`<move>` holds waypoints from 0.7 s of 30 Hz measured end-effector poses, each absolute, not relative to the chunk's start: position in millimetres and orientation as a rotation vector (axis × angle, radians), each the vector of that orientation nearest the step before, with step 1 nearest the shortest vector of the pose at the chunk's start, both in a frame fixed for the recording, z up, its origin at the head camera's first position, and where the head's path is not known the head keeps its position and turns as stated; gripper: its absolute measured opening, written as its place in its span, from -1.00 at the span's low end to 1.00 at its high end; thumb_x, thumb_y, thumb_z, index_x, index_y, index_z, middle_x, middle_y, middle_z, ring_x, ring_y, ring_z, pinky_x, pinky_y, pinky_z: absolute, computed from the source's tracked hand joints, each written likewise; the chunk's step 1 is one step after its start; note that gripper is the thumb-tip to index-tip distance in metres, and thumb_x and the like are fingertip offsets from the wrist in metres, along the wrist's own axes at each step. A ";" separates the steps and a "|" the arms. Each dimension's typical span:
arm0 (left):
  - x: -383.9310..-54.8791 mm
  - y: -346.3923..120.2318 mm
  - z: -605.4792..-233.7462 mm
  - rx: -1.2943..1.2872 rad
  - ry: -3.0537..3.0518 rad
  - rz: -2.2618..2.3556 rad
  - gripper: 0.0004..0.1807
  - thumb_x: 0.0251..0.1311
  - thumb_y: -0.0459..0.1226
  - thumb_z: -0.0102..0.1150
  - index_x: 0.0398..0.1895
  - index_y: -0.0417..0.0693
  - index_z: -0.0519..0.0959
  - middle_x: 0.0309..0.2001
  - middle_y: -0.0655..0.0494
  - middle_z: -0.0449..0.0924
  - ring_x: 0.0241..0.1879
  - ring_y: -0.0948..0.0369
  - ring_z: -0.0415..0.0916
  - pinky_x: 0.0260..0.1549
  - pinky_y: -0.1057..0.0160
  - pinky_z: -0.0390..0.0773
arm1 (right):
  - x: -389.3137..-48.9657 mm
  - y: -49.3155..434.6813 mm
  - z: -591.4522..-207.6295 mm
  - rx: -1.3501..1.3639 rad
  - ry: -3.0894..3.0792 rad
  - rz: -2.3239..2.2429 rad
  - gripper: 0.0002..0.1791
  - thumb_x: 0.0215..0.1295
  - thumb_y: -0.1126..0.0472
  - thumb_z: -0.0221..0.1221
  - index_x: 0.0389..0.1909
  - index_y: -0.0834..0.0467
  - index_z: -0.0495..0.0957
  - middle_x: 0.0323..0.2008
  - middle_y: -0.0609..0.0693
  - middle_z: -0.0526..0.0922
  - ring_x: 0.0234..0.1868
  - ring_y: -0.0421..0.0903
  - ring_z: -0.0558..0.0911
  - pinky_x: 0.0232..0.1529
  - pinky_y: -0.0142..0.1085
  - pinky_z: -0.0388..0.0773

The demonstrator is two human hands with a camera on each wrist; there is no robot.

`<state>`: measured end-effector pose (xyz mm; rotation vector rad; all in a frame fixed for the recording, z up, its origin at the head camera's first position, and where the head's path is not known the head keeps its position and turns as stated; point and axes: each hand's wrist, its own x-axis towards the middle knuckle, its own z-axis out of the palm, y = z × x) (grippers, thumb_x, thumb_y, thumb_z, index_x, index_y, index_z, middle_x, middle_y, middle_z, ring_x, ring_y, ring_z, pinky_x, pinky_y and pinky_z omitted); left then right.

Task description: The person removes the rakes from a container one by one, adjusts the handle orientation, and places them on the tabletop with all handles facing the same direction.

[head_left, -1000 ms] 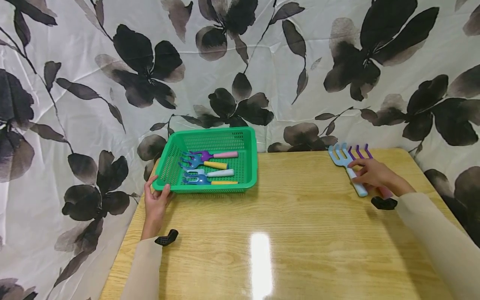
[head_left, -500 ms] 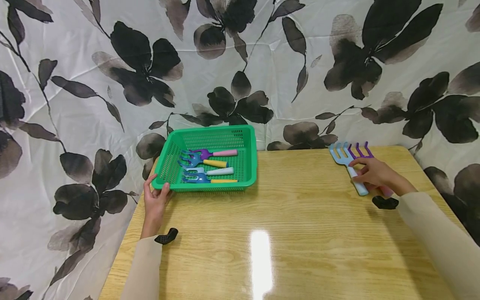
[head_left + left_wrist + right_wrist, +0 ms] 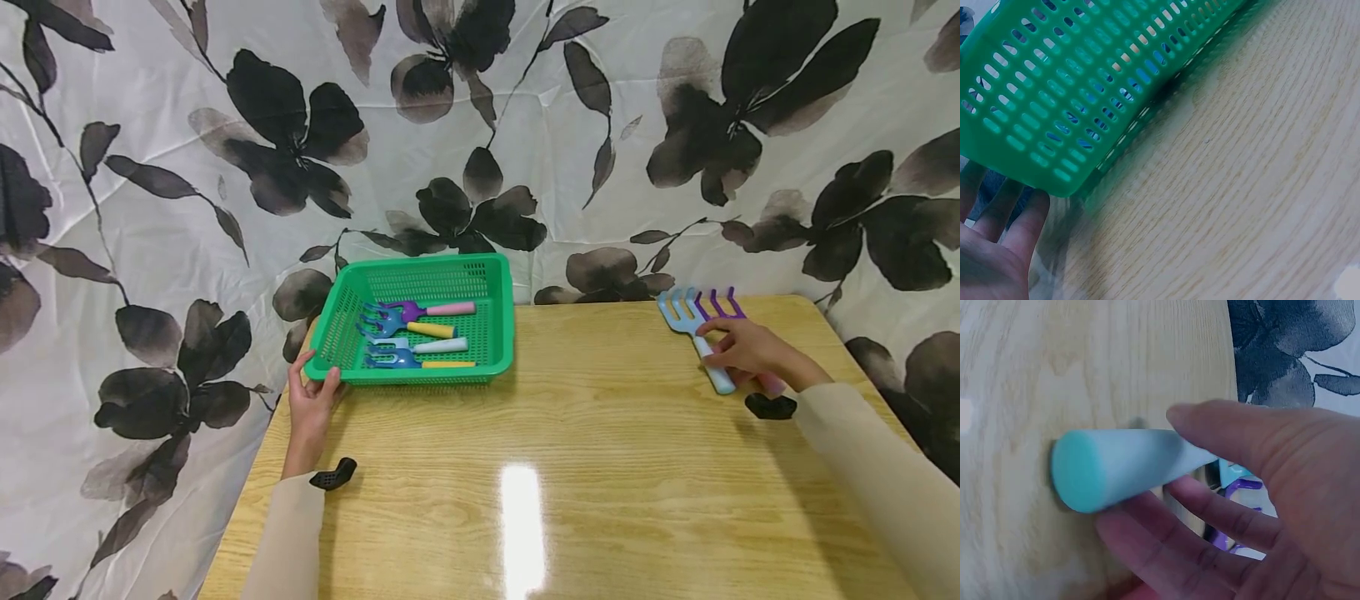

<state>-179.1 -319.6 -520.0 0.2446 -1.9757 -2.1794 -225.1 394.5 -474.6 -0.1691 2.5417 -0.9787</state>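
Note:
My left hand [image 3: 309, 417] holds the near left corner of a green plastic basket [image 3: 420, 377]; in the left wrist view its fingers reach the basket's end wall. Inside the basket lie several small hand rakes, among them a purple one with a pink handle [image 3: 452, 308] and a blue one with a yellow handle [image 3: 432, 330]. At the table's far right, my right hand [image 3: 746, 350] grips the handle of a light blue hand rake [image 3: 1129, 462] between thumb and fingers. Right beside it lies a purple hand rake [image 3: 723, 305], its pink handle mostly hidden under the hand.
A wooden table [image 3: 585, 433] stretches between the hands, with a bright light reflection near its front. Floral cloth [image 3: 570, 150] hangs behind the table and down its left side. The light blue rake's tines lie at the back edge.

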 end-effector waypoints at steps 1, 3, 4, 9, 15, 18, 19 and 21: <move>-178.8 -320.3 -520.7 0.245 -1.974 -2.181 -0.26 0.46 -0.17 0.22 0.57 0.24 0.07 0.27 -0.26 0.37 0.19 0.14 0.50 0.34 -0.05 0.37 | -226.0 393.2 -471.6 -0.182 2.537 -0.974 -0.37 0.37 0.26 0.35 0.32 0.39 0.29 -0.23 0.23 0.63 -0.39 0.04 0.67 -0.43 -0.02 0.71; -178.1 -321.4 -521.8 0.247 -1.971 -2.184 -0.26 0.45 -0.18 0.22 0.57 0.25 0.08 0.25 -0.25 0.38 0.19 0.14 0.49 0.34 -0.05 0.37 | -228.5 390.8 -463.6 -0.222 2.531 -0.975 -0.32 0.37 0.27 0.34 0.35 0.41 0.24 -0.21 0.24 0.65 -0.41 0.04 0.65 -0.45 -0.03 0.70; -177.9 -322.0 -522.6 0.248 -1.968 -2.187 -0.25 0.45 -0.18 0.23 0.57 0.25 0.08 0.24 -0.23 0.39 0.19 0.14 0.49 0.34 -0.06 0.36 | -230.3 389.3 -458.4 -0.253 2.543 -0.959 -0.31 0.36 0.27 0.35 0.36 0.42 0.24 -0.20 0.24 0.65 -0.42 0.04 0.65 -0.46 -0.05 0.69; -177.6 -324.0 -524.8 0.255 -1.963 -2.195 -0.25 0.45 -0.18 0.23 0.56 0.26 0.08 0.29 -0.23 0.37 0.23 0.14 0.47 0.36 -0.08 0.34 | -243.4 381.1 -429.6 -0.405 2.598 -0.883 -0.30 0.33 0.25 0.38 0.37 0.35 0.27 -0.06 0.39 0.64 -0.40 0.01 0.64 -0.46 -0.12 0.67; -179.5 -325.5 -526.1 0.221 -1.967 -2.194 -0.25 0.44 -0.15 0.24 0.56 0.24 0.07 0.34 -0.26 0.34 0.25 0.13 0.47 0.36 -0.09 0.33 | -261.5 360.1 -394.0 -0.542 2.608 -0.747 -0.22 0.32 0.15 0.41 0.45 0.21 0.25 0.10 0.37 0.61 -0.23 0.08 0.68 -0.31 -0.15 0.67; -180.7 -325.1 -526.1 0.221 -1.966 -2.192 -0.25 0.43 -0.15 0.25 0.55 0.25 0.09 0.26 -0.20 0.40 0.20 0.17 0.49 0.35 -0.08 0.34 | -269.3 344.4 -376.2 -0.594 2.590 -0.710 -0.20 0.33 0.11 0.40 0.47 0.20 0.22 0.13 0.37 0.59 -0.07 0.15 0.71 -0.22 -0.13 0.69; -181.0 -324.9 -526.2 0.225 -1.968 -2.189 -0.26 0.43 -0.15 0.25 0.55 0.25 0.10 0.22 -0.17 0.43 0.17 0.18 0.51 0.34 -0.07 0.36 | -271.5 338.5 -370.3 -0.601 2.574 -0.717 -0.19 0.34 0.12 0.40 0.49 0.19 0.21 0.16 0.38 0.57 -0.06 0.17 0.72 -0.21 -0.12 0.69; -181.4 -324.4 -526.1 0.231 -1.964 -2.187 -0.26 0.43 -0.16 0.26 0.54 0.25 0.11 0.15 -0.09 0.47 0.14 0.20 0.52 0.33 -0.07 0.37 | -275.7 326.1 -359.5 -0.606 2.551 -0.724 -0.19 0.36 0.12 0.38 0.50 0.15 0.20 0.19 0.38 0.52 -0.04 0.18 0.73 -0.22 -0.10 0.69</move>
